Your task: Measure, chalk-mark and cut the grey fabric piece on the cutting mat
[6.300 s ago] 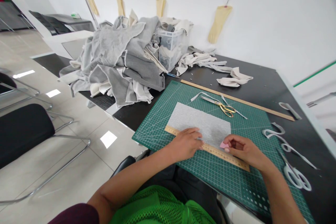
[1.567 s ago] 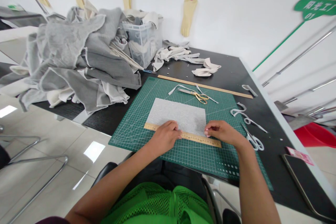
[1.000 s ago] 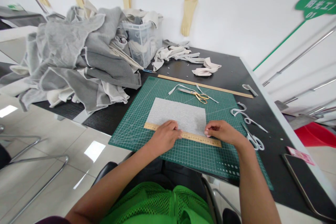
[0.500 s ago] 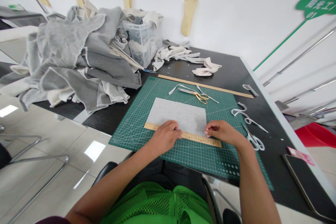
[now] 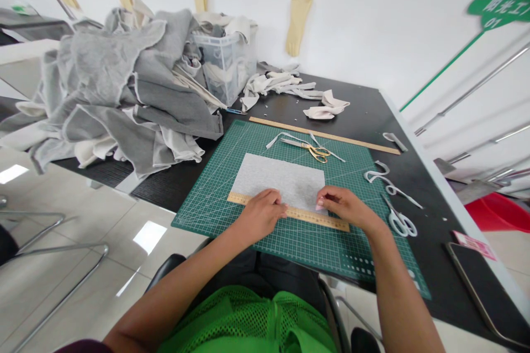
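Note:
A grey rectangle of fabric (image 5: 281, 176) lies flat on a green cutting mat (image 5: 215, 176). Along its near edge runs a short wooden ruler (image 5: 306, 217). My left hand (image 5: 263, 212), fingers bent together, presses the ruler down near its middle. My right hand (image 5: 342, 205) pinches a small pale pink piece of tailor's chalk (image 5: 318, 207) over the fabric's near right corner, just above the ruler; most of the piece is hidden by the fingers. Beyond the fabric, gold-handled scissors (image 5: 308, 149) rest on the mat among thin fabric strips.
A long wooden ruler (image 5: 323, 135) crosses the mat's far edge. White-handled scissors (image 5: 401, 223), curled strips (image 5: 385, 179) and a phone (image 5: 484, 287) lie to the right. A large fabric heap (image 5: 111, 88) and a clear plastic bin (image 5: 221, 66) stand at the back left.
My right hand has slid slightly left along the ruler, with the chalk now over the fabric. My left hand and the ruler have stayed put.

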The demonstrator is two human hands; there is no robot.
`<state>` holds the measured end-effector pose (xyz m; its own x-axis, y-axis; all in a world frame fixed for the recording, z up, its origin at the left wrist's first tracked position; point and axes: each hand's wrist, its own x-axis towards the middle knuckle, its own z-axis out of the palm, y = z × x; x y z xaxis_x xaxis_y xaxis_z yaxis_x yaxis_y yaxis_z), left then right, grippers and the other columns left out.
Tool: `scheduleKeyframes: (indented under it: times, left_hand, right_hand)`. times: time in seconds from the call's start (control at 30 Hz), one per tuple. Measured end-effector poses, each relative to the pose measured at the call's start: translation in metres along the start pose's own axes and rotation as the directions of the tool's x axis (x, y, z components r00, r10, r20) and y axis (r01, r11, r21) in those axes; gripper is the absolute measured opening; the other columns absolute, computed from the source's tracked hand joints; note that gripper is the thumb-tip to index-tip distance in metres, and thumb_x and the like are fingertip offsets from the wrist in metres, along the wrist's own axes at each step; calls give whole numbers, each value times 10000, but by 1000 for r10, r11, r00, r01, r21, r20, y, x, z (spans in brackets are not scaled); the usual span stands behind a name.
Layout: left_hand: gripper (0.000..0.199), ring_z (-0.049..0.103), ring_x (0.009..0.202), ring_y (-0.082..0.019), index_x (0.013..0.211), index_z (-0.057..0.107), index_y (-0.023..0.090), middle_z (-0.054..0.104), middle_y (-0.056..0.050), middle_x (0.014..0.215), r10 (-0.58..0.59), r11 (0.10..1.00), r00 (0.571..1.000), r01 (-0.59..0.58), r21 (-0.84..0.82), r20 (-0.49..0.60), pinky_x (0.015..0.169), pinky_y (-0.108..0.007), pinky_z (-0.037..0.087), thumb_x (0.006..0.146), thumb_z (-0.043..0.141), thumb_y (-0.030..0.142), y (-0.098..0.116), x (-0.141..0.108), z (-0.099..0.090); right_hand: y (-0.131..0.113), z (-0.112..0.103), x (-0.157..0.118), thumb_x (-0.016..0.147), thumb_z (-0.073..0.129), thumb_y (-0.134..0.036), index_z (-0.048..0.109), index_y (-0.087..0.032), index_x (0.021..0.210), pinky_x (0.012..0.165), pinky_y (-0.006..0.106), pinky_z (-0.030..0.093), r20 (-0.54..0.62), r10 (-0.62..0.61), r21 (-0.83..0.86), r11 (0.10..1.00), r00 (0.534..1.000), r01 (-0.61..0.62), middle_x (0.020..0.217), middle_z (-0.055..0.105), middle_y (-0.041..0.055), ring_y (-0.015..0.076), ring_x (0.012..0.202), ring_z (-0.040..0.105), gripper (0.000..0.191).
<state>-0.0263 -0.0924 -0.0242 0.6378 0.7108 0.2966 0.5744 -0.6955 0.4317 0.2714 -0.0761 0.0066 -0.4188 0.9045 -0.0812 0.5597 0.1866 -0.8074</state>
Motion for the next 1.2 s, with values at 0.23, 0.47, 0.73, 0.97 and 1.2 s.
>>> scheduleKeyframes:
  times: [0.23,0.47,0.73,0.97,1.2]
  left_hand:
    - [125,545,1028,-198,966,725,223,568,-44,1009,-4,1000,1000,4,13,-9,904,-324,484,989,607,257,-1,0,1]
    - [142,553,1031,-195,956,719,214,574,-45,1022,1,1000,1000,-1,5,-7,905,-317,484,999,595,269,-1,0,1]
    - [127,553,1038,-197,987,724,216,580,-51,1034,8,1000,1000,-8,-11,-14,921,-319,489,993,603,258,-1,0,0]
    - [127,558,1034,-196,985,727,216,582,-48,1028,4,1000,1000,-4,-7,-22,913,-315,491,990,611,268,-1,-1,1]
    - [122,556,1044,-191,988,721,209,583,-45,1034,6,1000,1000,-6,-6,-20,925,-311,487,992,610,260,0,0,0]
  right_hand:
    - [12,3,0,898,686,-421,679,-211,866,675,305,475,15,91,52,994,996,-92,800,690,22,207,754,625,212]
    - [3,-4,-4,957,610,-427,667,-211,886,670,299,444,18,19,-6,1000,1000,-19,796,635,20,193,745,566,235]
    - [5,-10,-8,944,625,-451,685,-194,849,665,316,465,82,96,1,995,992,-96,785,697,43,211,729,620,281]
    - [11,-8,-7,951,615,-443,708,-186,814,630,302,448,83,74,-82,994,994,-68,754,700,38,197,686,616,305]
    - [9,-6,-8,948,617,-428,711,-188,799,615,297,437,85,64,-90,994,994,-57,737,690,33,190,666,602,298]
